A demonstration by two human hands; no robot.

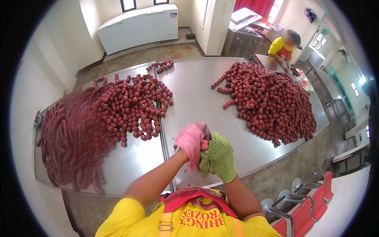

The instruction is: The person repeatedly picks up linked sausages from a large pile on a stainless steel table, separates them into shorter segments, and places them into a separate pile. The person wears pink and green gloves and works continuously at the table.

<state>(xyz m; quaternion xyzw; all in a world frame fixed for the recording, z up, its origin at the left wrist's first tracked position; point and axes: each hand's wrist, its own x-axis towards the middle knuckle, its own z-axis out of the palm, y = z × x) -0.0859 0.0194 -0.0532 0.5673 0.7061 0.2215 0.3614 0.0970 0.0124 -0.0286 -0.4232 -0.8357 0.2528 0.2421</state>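
Note:
My left hand [194, 137] is under a pink ribbed cloth [192, 148], which drapes over the wrist with a loose flap hanging down. A green ribbed cloth [220, 154] wraps my right hand [217, 160], its fingers curled toward the pink one. Both hands press together above the near part of the steel table [189, 97]. Between them shows a small reddish tip [204, 145]; whether it is a fingertip or a piece of sausage I cannot tell. Most of my fingers are hidden by the cloths.
Linked round red sausages [139, 103] and long untwisted sausages [71, 139] lie heaped at left. A bigger mound of linked sausages [266, 100] covers the right side. Beyond it a co-worker [282, 49] works with gloved hands. Red chairs [302, 213] stand at lower right; a chest freezer [139, 28] stands behind.

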